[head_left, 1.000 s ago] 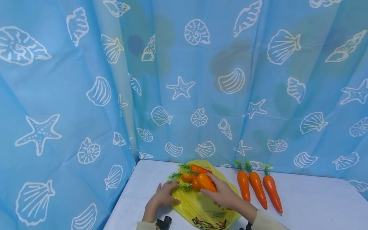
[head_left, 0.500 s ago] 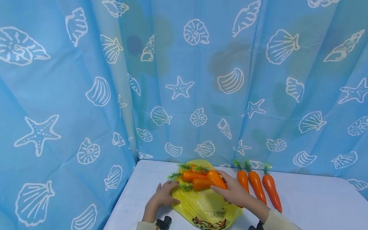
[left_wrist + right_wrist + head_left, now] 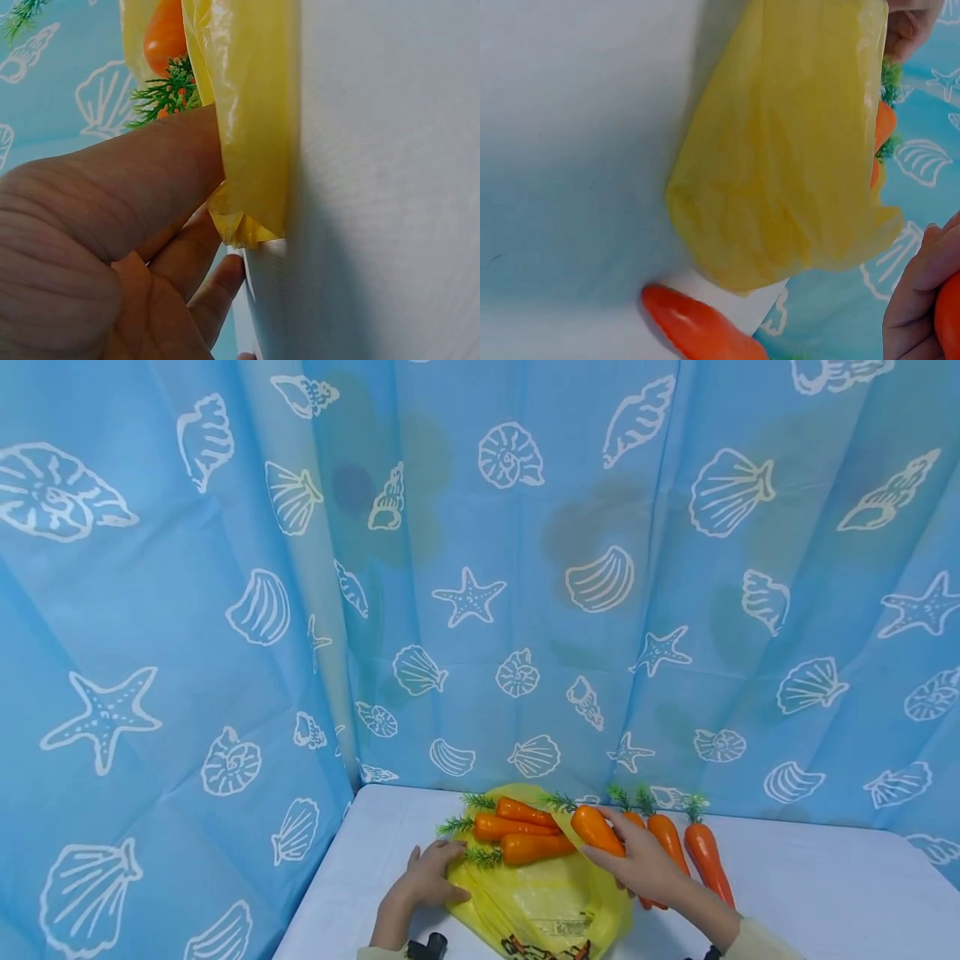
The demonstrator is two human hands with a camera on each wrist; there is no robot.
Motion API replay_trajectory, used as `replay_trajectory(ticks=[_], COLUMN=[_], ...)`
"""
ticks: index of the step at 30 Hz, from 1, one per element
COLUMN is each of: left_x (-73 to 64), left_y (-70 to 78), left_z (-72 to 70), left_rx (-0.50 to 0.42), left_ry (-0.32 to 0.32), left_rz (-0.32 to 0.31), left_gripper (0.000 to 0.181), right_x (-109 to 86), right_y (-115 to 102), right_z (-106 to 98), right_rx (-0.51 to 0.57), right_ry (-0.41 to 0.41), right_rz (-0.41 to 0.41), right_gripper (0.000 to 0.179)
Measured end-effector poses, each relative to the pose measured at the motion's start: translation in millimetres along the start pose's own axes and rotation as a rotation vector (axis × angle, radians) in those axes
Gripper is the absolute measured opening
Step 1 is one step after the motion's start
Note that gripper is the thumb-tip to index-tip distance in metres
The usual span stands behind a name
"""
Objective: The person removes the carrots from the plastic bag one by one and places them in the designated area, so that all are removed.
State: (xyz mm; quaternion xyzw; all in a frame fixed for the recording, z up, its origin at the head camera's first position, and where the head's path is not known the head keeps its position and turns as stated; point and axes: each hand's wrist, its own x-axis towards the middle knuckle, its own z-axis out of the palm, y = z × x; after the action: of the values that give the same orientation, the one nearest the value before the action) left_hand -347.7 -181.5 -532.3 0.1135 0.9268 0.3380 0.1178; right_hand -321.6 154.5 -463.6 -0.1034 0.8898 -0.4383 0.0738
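Note:
A yellow plastic bag [image 3: 540, 893] lies on the white table, its mouth toward the left. Three orange carrots [image 3: 536, 848] with feathery green tops show at that mouth. My right hand [image 3: 648, 864] grips another carrot [image 3: 597, 831] over the bag's right edge, its green top pointing left. In the right wrist view only part of this carrot [image 3: 949, 319] shows. At the bag's left side, my left hand [image 3: 431, 875] holds the mouth's edge between thumb and fingers. The left wrist view shows the thumb [image 3: 142, 180] reaching behind the yellow film, its tip hidden.
Three more carrots [image 3: 708, 860] lie side by side on the white table [image 3: 825, 893], right of the bag, partly behind my right hand. A blue curtain [image 3: 480, 693] with white shell drawings hangs close behind the table and along its left.
My right hand has drawn its carrot rightward, away from the others at the bag's mouth, toward the row on the table. The left hand keeps its place at the bag.

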Motion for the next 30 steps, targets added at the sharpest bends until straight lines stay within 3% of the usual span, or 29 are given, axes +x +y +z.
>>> replay_trajectory(ticks=[6, 13, 30], left_x=[-0.3, 1.5, 0.2], left_y=[1.1, 1.7, 0.7], left_z=[0.8, 0.7, 1.4], left_rx=[0.005, 0.015, 0.005], left_ry=[-0.003, 0.002, 0.007], left_rz=[-0.006, 0.003, -0.009], left_gripper=[0.062, 0.062, 0.062], right_x=[-0.1, -4.5, -12.7], right_y=[9, 16, 40], right_z=[-5, -18, -47], right_rx=[-0.017, 0.021, -0.079], right_ry=[0.058, 0.057, 0.119], right_rz=[0.027, 0.077, 0.166], right_gripper=[0.074, 0.078, 0.085])
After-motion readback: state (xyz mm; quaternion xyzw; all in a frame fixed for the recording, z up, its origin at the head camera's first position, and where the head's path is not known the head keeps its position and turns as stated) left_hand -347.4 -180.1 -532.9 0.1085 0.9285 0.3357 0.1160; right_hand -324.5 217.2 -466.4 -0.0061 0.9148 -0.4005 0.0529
